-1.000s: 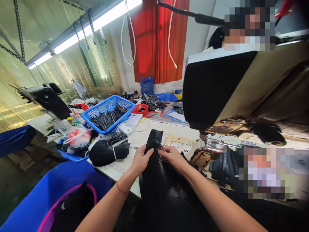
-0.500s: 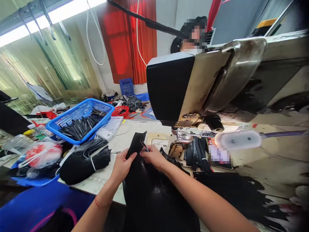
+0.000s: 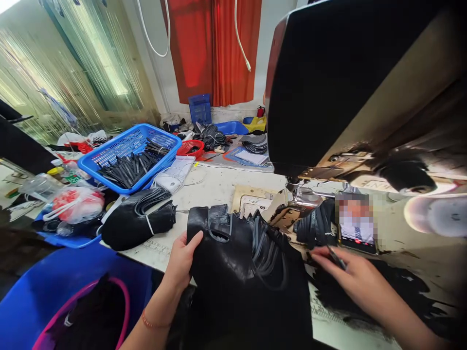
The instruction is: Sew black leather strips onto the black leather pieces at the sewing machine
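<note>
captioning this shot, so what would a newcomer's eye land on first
The black sewing machine head looms largest at upper right, with a red curtain at top centre. Lower down, the left hand grips black material; the right hand, lower right, holds a thin tool.

A thin reddish bracelet [image 3: 147,323] circles the bare left wrist [image 3: 168,294].

Blue rectangular mesh plastic basket [image 3: 155,170], thin black strips [image 3: 126,170] inside, toward far left corner of white tabletop [image 3: 215,189]. Red round plastic basket [image 3: 186,151] at tabletop's far edge. Shallow blue plastic tray [image 3: 73,240] by left edge, knotted red-and-white plastic bag [image 3: 78,204] in it. Smartphone [image 3: 359,233], screen lit, partly blurred, toward right edge. Large blue bin [image 3: 54,282] below near left corner, round magenta rim [image 3: 126,301] showing against it. Red fabric curtain [image 3: 195,53] beyond far edge; looped white cable [image 3: 168,29] hanging alongside.
</note>
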A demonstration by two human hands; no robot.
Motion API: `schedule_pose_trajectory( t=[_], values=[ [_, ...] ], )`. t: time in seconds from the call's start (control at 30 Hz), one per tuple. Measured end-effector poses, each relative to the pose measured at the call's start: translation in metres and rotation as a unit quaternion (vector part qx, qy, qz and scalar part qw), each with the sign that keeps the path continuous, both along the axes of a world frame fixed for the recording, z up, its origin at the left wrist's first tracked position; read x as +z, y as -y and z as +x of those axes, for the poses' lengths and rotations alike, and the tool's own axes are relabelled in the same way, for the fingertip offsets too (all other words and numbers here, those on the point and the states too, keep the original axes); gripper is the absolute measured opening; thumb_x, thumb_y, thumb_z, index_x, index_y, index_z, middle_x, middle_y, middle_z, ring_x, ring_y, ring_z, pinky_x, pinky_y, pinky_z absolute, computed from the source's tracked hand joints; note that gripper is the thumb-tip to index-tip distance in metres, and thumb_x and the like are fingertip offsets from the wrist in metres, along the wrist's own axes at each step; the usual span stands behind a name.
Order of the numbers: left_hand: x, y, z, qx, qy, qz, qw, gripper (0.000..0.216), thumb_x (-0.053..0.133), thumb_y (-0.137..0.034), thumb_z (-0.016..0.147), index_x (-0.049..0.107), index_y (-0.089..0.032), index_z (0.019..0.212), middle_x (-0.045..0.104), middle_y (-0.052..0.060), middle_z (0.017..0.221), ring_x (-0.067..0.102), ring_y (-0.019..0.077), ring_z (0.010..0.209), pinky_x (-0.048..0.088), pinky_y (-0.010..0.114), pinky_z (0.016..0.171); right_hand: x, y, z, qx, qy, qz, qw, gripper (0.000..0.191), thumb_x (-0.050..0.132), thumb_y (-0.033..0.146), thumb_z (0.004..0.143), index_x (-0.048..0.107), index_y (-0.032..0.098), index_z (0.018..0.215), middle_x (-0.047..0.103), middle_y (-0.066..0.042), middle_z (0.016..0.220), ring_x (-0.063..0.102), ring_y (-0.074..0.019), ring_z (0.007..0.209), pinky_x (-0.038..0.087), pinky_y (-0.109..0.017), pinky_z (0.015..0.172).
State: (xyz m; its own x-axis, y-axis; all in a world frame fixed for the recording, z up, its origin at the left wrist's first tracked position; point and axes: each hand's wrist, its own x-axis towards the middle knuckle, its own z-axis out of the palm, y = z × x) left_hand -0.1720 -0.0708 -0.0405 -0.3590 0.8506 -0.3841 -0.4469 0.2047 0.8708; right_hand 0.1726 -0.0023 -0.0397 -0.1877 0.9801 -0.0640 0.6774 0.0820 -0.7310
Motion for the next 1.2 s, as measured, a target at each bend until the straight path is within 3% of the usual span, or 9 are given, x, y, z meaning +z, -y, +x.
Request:
schedule_pose_trajectory(
  t=[0.13, 0.27, 0.37, 0.47, 0.53, 0.63, 0.77, 0.87, 1.2],
  values=[
    [0.002, 0.002, 0.006, 0.003, 0.014, 0.0, 1.0, 0.046, 0.084, -0.04, 0.062, 0.069, -0.013, 0.097, 0.076, 0.007, 0.078, 0.069, 0.0198, 0.062, 0.055, 0.028, 0.058, -0.039, 0.008, 0.008, 0.017, 0.082, -0.002, 0.997, 0.029, 0.058, 0.047, 0.069, 0.074, 0.024, 0.076, 0.073, -0.01, 0.085, 0.068, -0.0301, 0.079, 0.05, -0.038, 0.074],
    [0.003, 0.002, 0.008, 0.004, 0.009, 0.007, 1.0, 0.043, 0.084, -0.04, 0.063, 0.07, -0.014, 0.094, 0.076, 0.006, 0.079, 0.069, 0.0192, 0.061, 0.054, 0.027, 0.057, -0.053, 0.009, 0.003, 0.038, 0.161, 0.005, 0.986, 0.022, 0.055, 0.041, 0.068, 0.069, 0.024, 0.069, 0.07, -0.01, 0.079, 0.067, -0.0294, 0.073, 0.047, -0.037, 0.066],
    [0.004, 0.005, 0.01, 0.008, 0.007, 0.02, 1.0, 0.038, 0.082, -0.041, 0.066, 0.069, -0.014, 0.089, 0.075, 0.006, 0.078, 0.068, 0.0181, 0.061, 0.054, 0.026, 0.057, -0.044, 0.012, -0.002, 0.052, 0.098, -0.031, 0.993, 0.023, 0.059, 0.046, 0.066, 0.062, 0.025, 0.059, 0.066, -0.008, 0.067, 0.062, -0.026, 0.063, 0.045, -0.035, 0.061],
    [0.007, 0.009, 0.014, 0.005, 0.019, 0.034, 0.999, 0.036, 0.081, -0.041, 0.068, 0.069, -0.014, 0.089, 0.075, 0.007, 0.078, 0.069, 0.0186, 0.063, 0.054, 0.027, 0.059, -0.026, 0.023, -0.019, 0.015, -0.074, -0.104, 0.992, 0.038, 0.068, 0.061, 0.061, 0.064, 0.023, 0.064, 0.063, -0.007, 0.064, 0.057, -0.0225, 0.06, 0.045, -0.032, 0.056],
    [0.009, 0.011, 0.018, 0.008, 0.029, 0.043, 0.999, 0.036, 0.08, -0.04, 0.069, 0.069, -0.013, 0.09, 0.075, 0.007, 0.079, 0.069, 0.0193, 0.065, 0.055, 0.028, 0.061, -0.012, 0.031, -0.044, -0.006, -0.176, -0.188, 0.966, 0.049, 0.072, 0.069, 0.058, 0.064, 0.021, 0.069, 0.055, -0.004, 0.058, 0.046, -0.0156, 0.048, 0.036, -0.028, 0.045],
    [0.012, 0.014, 0.023, 0.021, 0.038, 0.061, 0.997, 0.037, 0.079, -0.039, 0.071, 0.07, -0.013, 0.094, 0.076, 0.009, 0.083, 0.07, 0.0209, 0.07, 0.056, 0.029, 0.064, 0.006, 0.037, -0.097, 0.071, -0.297, -0.306, 0.902, 0.055, 0.076, 0.068, 0.06, 0.064, 0.019, 0.083, 0.038, 0.006, 0.049, 0.027, -0.0071, 0.041, 0.022, -0.023, 0.042],
    [0.014, 0.02, 0.025, 0.039, 0.047, 0.085, 0.994, 0.036, 0.078, -0.038, 0.072, 0.071, -0.013, 0.098, 0.076, 0.011, 0.09, 0.071, 0.0246, 0.082, 0.056, 0.033, 0.072, 0.017, 0.026, -0.168, 0.034, -0.424, -0.234, 0.874, 0.05, 0.083, 0.057, 0.06, 0.059, 0.017, 0.077, 0.031, 0.01, 0.044, 0.024, -0.0053, 0.04, 0.019, -0.022, 0.04],
    [0.014, 0.024, 0.024, 0.053, 0.068, 0.092, 0.992, 0.036, 0.079, -0.038, 0.071, 0.072, -0.013, 0.096, 0.076, 0.011, 0.091, 0.071, 0.0252, 0.083, 0.056, 0.034, 0.074, 0.017, 0.016, -0.196, 0.004, -0.449, -0.196, 0.872, 0.049, 0.086, 0.052, 0.057, 0.055, 0.017, 0.072, 0.033, 0.01, 0.042, 0.026, -0.0053, 0.04, 0.022, -0.022, 0.04],
    [0.007, 0.023, 0.016, 0.061, 0.109, 0.092, 0.988, 0.042, 0.083, -0.042, 0.065, 0.071, -0.013, 0.093, 0.076, 0.01, 0.089, 0.071, 0.0236, 0.079, 0.055, 0.034, 0.075, 0.01, 0.007, -0.207, 0.011, -0.409, -0.214, 0.887, 0.05, 0.088, 0.05, 0.054, 0.056, 0.018, 0.074, 0.033, 0.011, 0.039, 0.026, -0.0054, 0.037, 0.022, -0.022, 0.036]
  ],
)
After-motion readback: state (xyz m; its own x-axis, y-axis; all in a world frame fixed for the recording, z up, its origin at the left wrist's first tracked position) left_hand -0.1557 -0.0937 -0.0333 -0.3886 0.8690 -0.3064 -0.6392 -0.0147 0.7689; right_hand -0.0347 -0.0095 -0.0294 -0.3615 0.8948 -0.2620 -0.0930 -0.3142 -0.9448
